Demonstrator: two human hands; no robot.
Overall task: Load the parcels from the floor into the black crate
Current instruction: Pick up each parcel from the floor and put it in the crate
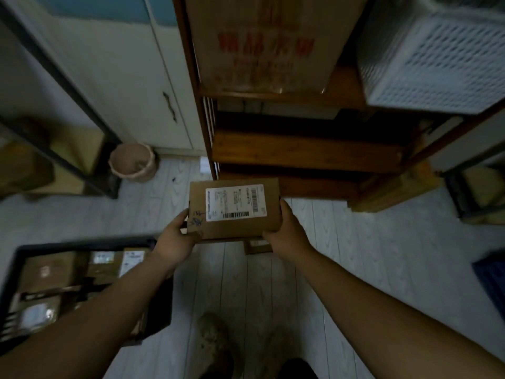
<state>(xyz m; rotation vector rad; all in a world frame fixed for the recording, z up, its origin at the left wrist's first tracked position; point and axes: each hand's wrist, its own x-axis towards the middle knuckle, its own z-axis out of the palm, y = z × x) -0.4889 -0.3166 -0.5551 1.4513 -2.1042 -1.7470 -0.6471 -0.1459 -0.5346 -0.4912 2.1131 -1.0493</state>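
We are holding the flat brown cardboard parcel [235, 210] in the air, left hand [175, 237] and right hand [287, 228] gripping its sides; the black plastic crate [82, 244] beside us is already holding several parcels [49, 269]; another small brown box [258, 245] is waiting on the floor [355, 255].

Left hand [175, 236] and right hand [287, 228] grip a labelled parcel [235, 209] above the floor [355, 255]; black crate [82, 246] at left, apparently holding parcels.

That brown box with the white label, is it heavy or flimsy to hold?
Probably stiff: the cardboard parcel shows flat faces and straight edges between the left hand and right hand. Likely fairly light, since it is held out by its ends on extended arms. Being flat-sided, it should not roll.
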